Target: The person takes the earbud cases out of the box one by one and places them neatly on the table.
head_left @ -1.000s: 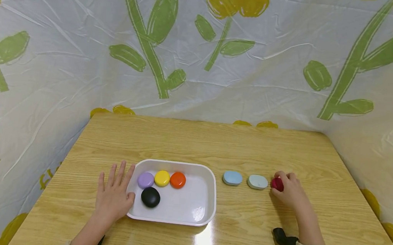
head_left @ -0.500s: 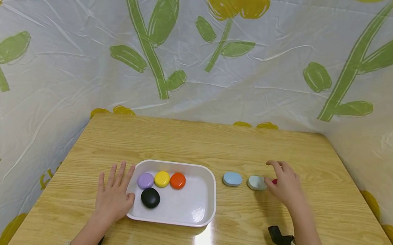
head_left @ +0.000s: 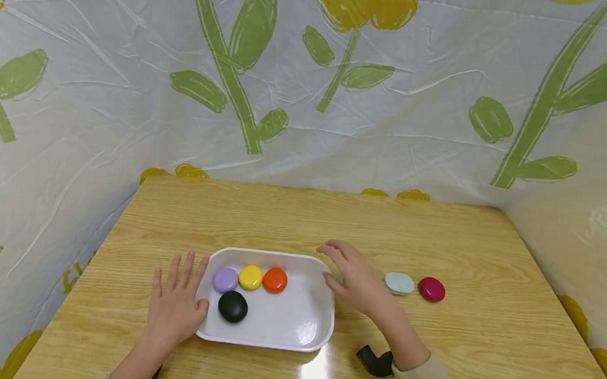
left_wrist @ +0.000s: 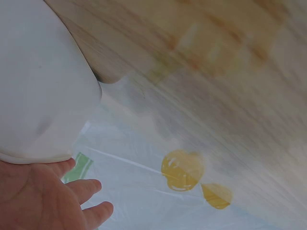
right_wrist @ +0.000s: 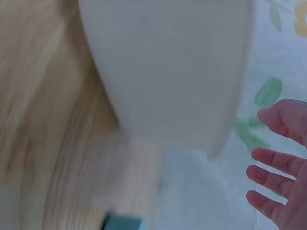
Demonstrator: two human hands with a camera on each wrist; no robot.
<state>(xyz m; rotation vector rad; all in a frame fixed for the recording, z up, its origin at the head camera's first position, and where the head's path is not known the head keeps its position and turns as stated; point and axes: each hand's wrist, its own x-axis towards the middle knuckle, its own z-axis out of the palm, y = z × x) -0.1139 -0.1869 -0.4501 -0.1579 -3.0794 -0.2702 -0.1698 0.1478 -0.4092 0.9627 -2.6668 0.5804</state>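
My left hand [head_left: 177, 301] lies with straight, spread fingers against the left rim of a white tray [head_left: 291, 344]. In the tray sit a purple disc [head_left: 225, 280], a yellow disc [head_left: 251, 277], an orange-red disc [head_left: 275, 280] and a black rounded piece [head_left: 232, 306]. Over the tray's right rim is my right hand [head_left: 357, 280], fingers apart and slightly bent, holding nothing visible. It hides the light-blue oval piece's earlier spot in the head view. To its right rest a pale green oval piece [head_left: 399, 283] and a crimson disc [head_left: 432, 289].
Everything rests on a wood-grain table [head_left: 290, 218]. A flower-printed sheet [head_left: 421, 127] hangs behind it and along both sides. A black wrist mount [head_left: 375, 362] sits beneath my right forearm. In the right wrist view, a blurred blue-green piece [right_wrist: 123, 223] shows at the bottom edge.
My right hand has let go of the crimson disc and moved left, past the pale green piece to the tray's right rim. My left hand and the tray have stayed put.
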